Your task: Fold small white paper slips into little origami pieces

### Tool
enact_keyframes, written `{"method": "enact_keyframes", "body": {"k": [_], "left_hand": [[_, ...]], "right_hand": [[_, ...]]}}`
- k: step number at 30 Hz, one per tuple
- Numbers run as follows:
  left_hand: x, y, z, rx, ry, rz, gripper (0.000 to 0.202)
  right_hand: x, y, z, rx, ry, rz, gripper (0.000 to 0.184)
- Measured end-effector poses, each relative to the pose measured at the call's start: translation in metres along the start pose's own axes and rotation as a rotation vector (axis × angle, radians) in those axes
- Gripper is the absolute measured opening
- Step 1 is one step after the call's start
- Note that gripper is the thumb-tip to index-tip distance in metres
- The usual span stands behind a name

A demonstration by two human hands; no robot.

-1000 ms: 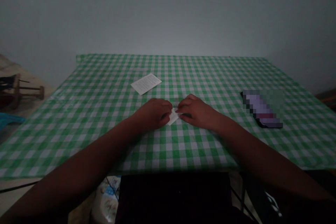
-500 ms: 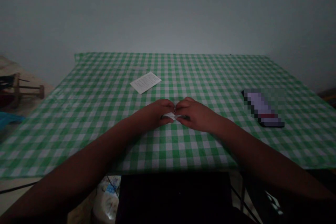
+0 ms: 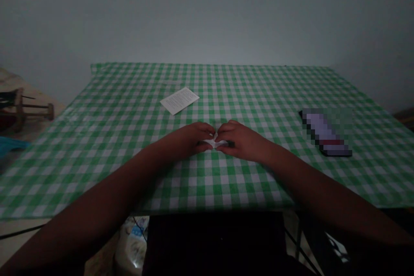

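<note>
A small white piece of paper (image 3: pixel 213 142), creased and partly hidden by fingers, is held between my two hands above the near middle of the table. My left hand (image 3: pixel 193 138) pinches its left end, thumb on the near side and fingers on the far side. From the right, my right hand (image 3: pixel 241 141) grips the other end the same way. The fingertips of both hands almost meet over the paper. How the paper is folded is too small and dim to make out.
A green-and-white checked cloth (image 3: pixel 207 185) covers the table. Beyond my left hand lies a printed sheet (image 3: pixel 180 101). A phone (image 3: pixel 326 133), its screen pixelated, rests to the right. Wooden furniture (image 3: pixel 27 108) stands at far left, and a pale wall (image 3: pixel 207 17) rises behind.
The paper between my fingers has shifted shape slightly and looks a little flatter and wider. Both hands stay in nearly the same place and keep their hold.
</note>
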State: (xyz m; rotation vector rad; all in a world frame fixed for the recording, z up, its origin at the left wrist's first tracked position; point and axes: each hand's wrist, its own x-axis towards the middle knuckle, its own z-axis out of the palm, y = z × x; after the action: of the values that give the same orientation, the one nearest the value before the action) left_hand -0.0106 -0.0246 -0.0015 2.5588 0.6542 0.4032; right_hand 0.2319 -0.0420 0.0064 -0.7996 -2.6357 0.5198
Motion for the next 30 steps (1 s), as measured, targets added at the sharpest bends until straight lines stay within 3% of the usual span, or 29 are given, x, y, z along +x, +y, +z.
{"method": "enact_keyframes", "body": {"k": [10, 21, 30], "left_hand": [[0.003, 0.004, 0.002, 0.087, 0.021, 0.024, 0.02], [0.008, 0.002, 0.008, -0.053, 0.168, -0.112, 0.007], [0.012, 0.005, 0.012, -0.007, 0.224, -0.205, 0.008]], "right_hand": [[0.002, 0.005, 0.006, -0.009, 0.046, -0.01, 0.02], [0.004, 0.007, 0.02, -0.102, 0.15, 0.128, 0.016], [0.003, 0.012, 0.019, -0.089, 0.127, 0.142, 0.015]]}}
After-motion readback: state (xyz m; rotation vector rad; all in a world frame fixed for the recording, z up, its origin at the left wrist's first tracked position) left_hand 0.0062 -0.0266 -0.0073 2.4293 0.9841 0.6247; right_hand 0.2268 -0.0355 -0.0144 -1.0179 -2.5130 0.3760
